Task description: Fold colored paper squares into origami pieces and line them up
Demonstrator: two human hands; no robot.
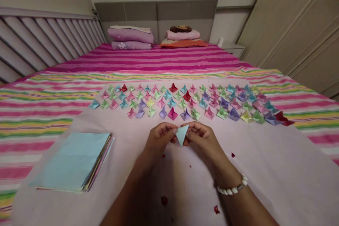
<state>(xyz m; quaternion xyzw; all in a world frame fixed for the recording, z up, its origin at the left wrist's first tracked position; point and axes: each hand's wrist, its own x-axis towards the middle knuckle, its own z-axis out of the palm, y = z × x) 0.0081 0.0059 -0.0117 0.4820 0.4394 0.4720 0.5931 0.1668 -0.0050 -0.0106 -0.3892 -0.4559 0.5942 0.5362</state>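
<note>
A small light blue folded paper triangle (182, 134) is pinched between both my hands above a pale pink sheet (265, 169) spread on the bed. My left hand (159, 136) grips its left side with fingers curled. My right hand (200, 135), with a white bead bracelet on the wrist, grips its right side. Just beyond my hands lie rows of several small folded paper pieces (185, 104) in pink, green, blue, purple and red.
A stack of coloured paper squares (74, 160), light blue on top, lies at my left. Small red scraps (164, 200) dot the sheet near my arms. The striped bedspread (39, 102) runs to pillows (131, 37) and a headboard; a wardrobe (296, 24) stands right.
</note>
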